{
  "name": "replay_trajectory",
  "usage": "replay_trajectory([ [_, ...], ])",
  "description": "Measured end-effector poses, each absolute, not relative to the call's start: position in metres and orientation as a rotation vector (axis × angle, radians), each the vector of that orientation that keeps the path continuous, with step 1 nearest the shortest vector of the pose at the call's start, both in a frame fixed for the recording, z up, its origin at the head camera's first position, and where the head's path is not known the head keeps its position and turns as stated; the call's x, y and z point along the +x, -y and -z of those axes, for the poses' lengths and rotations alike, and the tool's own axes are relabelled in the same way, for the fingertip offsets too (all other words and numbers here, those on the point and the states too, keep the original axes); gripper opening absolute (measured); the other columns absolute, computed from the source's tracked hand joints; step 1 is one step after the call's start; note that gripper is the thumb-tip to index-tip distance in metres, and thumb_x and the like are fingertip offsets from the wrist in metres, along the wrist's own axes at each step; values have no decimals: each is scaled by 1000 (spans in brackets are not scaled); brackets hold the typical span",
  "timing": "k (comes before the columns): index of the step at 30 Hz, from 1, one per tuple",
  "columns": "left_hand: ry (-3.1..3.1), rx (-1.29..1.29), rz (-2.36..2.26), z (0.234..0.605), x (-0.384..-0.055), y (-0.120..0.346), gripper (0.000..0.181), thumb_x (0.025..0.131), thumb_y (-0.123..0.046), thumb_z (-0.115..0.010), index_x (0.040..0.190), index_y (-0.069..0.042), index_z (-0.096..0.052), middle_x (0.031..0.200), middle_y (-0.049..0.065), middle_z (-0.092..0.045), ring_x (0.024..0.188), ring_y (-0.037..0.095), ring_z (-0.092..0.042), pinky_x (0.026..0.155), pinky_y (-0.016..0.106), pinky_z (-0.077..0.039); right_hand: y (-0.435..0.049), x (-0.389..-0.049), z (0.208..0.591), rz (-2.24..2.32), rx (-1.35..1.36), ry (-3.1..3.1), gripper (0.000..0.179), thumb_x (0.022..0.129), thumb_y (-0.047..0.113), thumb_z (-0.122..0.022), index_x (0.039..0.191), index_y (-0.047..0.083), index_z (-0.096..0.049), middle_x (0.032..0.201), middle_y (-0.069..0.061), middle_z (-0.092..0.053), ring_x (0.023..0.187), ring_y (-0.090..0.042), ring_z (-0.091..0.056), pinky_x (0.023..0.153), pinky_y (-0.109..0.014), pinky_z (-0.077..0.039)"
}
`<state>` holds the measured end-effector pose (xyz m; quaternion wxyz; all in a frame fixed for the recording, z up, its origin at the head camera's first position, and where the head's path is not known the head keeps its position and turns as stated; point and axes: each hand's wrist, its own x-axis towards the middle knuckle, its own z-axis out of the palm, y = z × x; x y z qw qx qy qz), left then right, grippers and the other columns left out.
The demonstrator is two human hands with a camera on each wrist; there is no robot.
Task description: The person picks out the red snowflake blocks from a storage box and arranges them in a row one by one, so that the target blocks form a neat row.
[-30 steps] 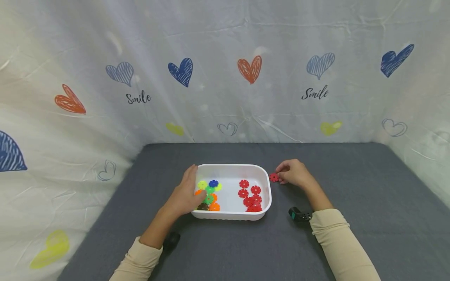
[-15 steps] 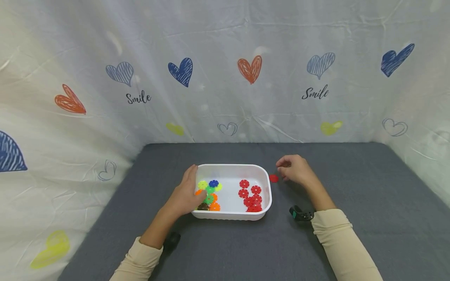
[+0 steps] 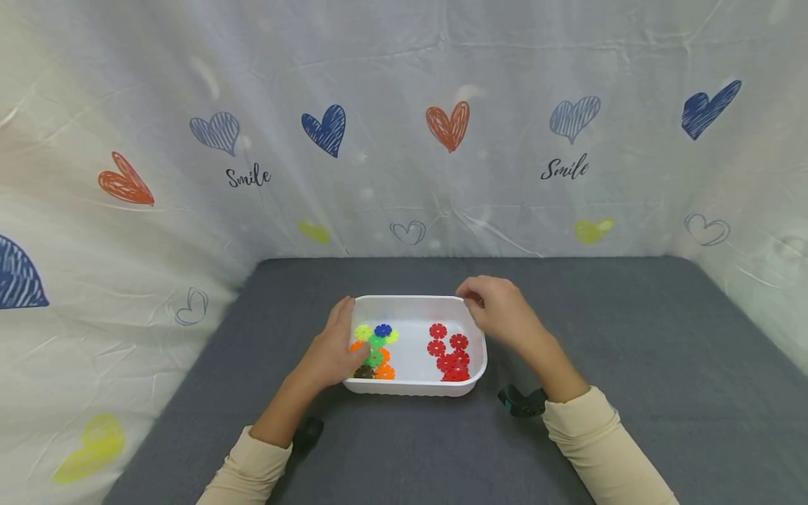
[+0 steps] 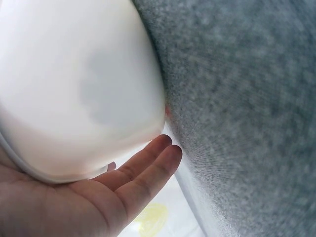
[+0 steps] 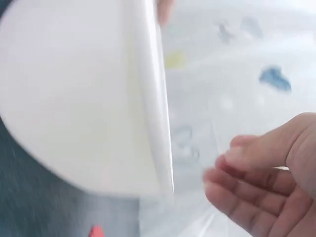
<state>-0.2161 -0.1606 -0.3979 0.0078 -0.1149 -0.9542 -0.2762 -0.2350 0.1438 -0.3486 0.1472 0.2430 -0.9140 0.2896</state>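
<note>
In the head view my left hand [image 3: 337, 347] holds the left end of a white plastic tray [image 3: 413, 301], thumb over the rim and fingers along the outer wall. My right hand [image 3: 501, 312] is above the tray's far right corner. Its fingers [image 5: 242, 190] are loosely bent, with nothing visible between them in the right wrist view. Red notched snowflake discs [image 3: 459, 341] lie in the tray's right part. Green [image 3: 375, 358], orange [image 3: 385, 372], yellow and blue [image 3: 383, 330] ones lie at the left, partly behind my left thumb. A red disc [image 5: 96, 231] shows on the cloth beside the tray.
A dark grey cloth [image 3: 404, 449] covers the table under the tray. Behind it hangs a pale curtain [image 3: 404, 182] printed with hearts. Black wrist straps [image 3: 522, 401] are on both of my wrists.
My right hand let go of the red disc beside the tray, lifted away, then moved left over the tray's corner. That disc is now hidden in the head view. My left hand stayed put.
</note>
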Motion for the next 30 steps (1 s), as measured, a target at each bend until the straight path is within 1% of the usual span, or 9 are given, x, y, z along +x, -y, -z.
replay_trajectory([
  [4, 2987, -346, 867, 398, -216, 161, 86, 91, -24, -60, 159, -1, -13, 165, 14, -10, 124, 44, -51, 100, 59, -42, -122, -227, 355, -734, 897, 2692, 19, 85, -4, -72, 102, 2, -75, 99, -9, -73, 88, -22, -66, 79, -40, -56],
  [8, 2982, -348, 874, 398, -216, 162, 86, 91, -24, -61, 159, 0, -14, 165, 14, -10, 123, 44, -51, 100, 60, -42, -109, -224, 367, -601, 1067, 2822, 27, 83, 8, -78, 109, 4, -74, 106, -8, -70, 94, -21, -63, 82, -37, -55],
  [10, 2987, -352, 875, 398, -216, 163, 87, 91, -25, -61, 159, -1, -13, 165, 14, -10, 123, 44, -51, 101, 60, -41, -106, -224, 374, -516, 1124, 2876, 34, 82, 16, -82, 113, 5, -73, 110, -7, -67, 96, -21, -60, 82, -35, -54],
  [12, 2993, -353, 874, 398, -216, 162, 87, 91, -26, -61, 159, -2, -13, 165, 13, -9, 125, 44, -50, 102, 59, -41, -103, -223, 380, -418, 1145, 2923, 39, 81, 24, -83, 114, 8, -72, 111, -6, -64, 95, -19, -58, 80, -34, -52],
  [16, 2989, -360, 880, 398, -217, 162, 87, 91, -26, -62, 159, -2, -13, 165, 13, -9, 125, 44, -50, 101, 60, -41, -99, -222, 386, -222, 1101, 3011, 40, 79, 34, -83, 110, 15, -68, 99, -2, -56, 88, -17, -54, 66, -32, -48],
  [18, 2985, -365, 883, 398, -217, 161, 87, 91, -26, -62, 159, -2, -13, 165, 13, -9, 124, 44, -50, 100, 60, -42, -98, -222, 387, -164, 1074, 3039, 38, 80, 36, -82, 110, 17, -67, 95, -1, -55, 86, -16, -53, 64, -32, -46],
  [22, 2984, -369, 880, 397, -217, 161, 87, 91, -26, -61, 159, -2, -13, 165, 13, -9, 124, 44, -50, 100, 60, -42, -97, -224, 389, -163, 1033, 3047, 34, 83, 34, -80, 111, 19, -69, 93, 2, -57, 83, -15, -54, 65, -32, -46],
  [27, 2984, -360, 874, 396, -216, 161, 88, 91, -25, -62, 159, -1, -13, 165, 14, -10, 126, 45, -50, 101, 60, -41, -97, -226, 390, -319, 1066, 2961, 17, 85, 20, -79, 102, 17, -75, 86, 2, -61, 77, -14, -55, 66, -31, -50],
  [30, 2995, -346, 876, 397, -216, 162, 88, 91, -26, -62, 159, -2, -13, 165, 13, -10, 127, 44, -49, 102, 60, -41, -98, -227, 390, -385, 1077, 2939, 18, 84, 13, -80, 102, 15, -78, 87, 0, -63, 76, -14, -56, 68, -31, -51],
])
